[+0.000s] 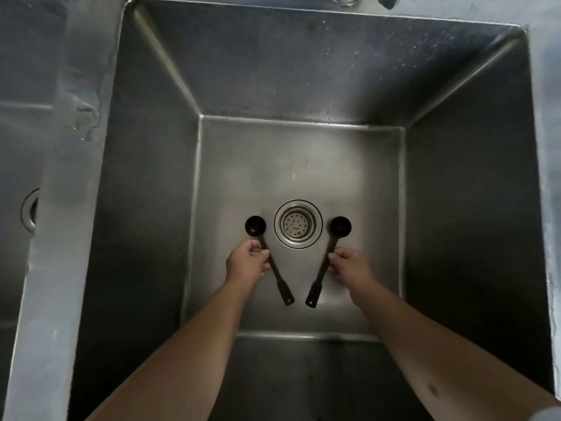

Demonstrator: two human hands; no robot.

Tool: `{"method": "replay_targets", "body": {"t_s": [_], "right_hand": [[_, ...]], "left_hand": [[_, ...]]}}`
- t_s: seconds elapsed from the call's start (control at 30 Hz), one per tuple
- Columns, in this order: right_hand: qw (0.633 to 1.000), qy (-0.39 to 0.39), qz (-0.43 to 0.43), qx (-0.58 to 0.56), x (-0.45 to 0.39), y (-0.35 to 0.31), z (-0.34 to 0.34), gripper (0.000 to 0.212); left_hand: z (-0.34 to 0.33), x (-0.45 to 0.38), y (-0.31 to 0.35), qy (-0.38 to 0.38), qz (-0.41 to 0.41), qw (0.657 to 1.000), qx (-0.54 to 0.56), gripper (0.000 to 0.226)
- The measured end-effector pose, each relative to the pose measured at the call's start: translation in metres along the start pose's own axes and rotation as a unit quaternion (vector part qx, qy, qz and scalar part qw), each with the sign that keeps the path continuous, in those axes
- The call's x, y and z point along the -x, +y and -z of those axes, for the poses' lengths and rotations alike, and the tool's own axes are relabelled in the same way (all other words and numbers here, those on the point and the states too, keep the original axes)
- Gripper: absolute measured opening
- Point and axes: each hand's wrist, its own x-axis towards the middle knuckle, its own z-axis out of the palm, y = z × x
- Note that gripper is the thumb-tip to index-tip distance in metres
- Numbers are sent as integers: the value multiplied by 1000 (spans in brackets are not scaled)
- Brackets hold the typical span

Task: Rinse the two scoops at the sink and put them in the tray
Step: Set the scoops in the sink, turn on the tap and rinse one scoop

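Arms: two bare arms reach down from the near edge into a deep metal sink (303, 71). They spread apart at the elbows and come closer at the hands.

Left hand (247, 262): it is low in the sink, just above the floor. The fingers are curled round the middle of a black scoop's handle, so it is gripping that scoop.

Right hand (352, 265): it sits level with the other hand, a little apart from it. Its fingers are pinched on the handle of the second scoop, so it is gripping that one.

Left scoop (267, 256): black, with a long thin handle. The round cup points away, just left of the drain. The handle end points back and toward the middle.

Right scoop (329, 256): black and the same shape. Its cup is just right of the drain. Its handle end also leans toward the middle, so the two scoops make a V shape. The ends are near each other but not touching.

Drain (297, 223): a round shiny ring with a holey strainer, between the two cups.

Sink floor: grey metal, dull and smooth.

Sink walls: tall and dark, with small water drops on the far wall.

Left side: a wet metal ledge (73, 117), then part of another basin (18, 147).
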Motion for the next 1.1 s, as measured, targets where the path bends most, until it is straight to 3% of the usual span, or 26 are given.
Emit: {"method": "replay_targets", "body": {"t_s": [0.2,0.43,0.57,0.77,0.83,0.93,1.03,1.1], "right_hand": [[998,35,11,53,-9,2,-3,17],[962,56,86,254,36,-43,19,37],[973,82,154,151,79,-141,36,19],[931,146,334,15,117,-318,75,31],[932,155,328,21,111,-362,81,35],[936,149,291,131,93,-405,79,16],[941,120,268,166,72,-418,68,20],[957,103,237,132,61,-415,62,28]], "left_hand": [[-3,0,-2,38,18,999,20,17],[20,40,28,116,-10,991,-61,24],[30,73,117,84,-154,984,-37,38],[31,118,311,19,-397,916,-55,50],[27,124,361,11,-433,898,-72,62],[19,120,407,-19,-430,891,-144,73],[5,109,424,-79,-414,890,-176,40],[-2,104,426,-51,-432,884,-169,21]]}}
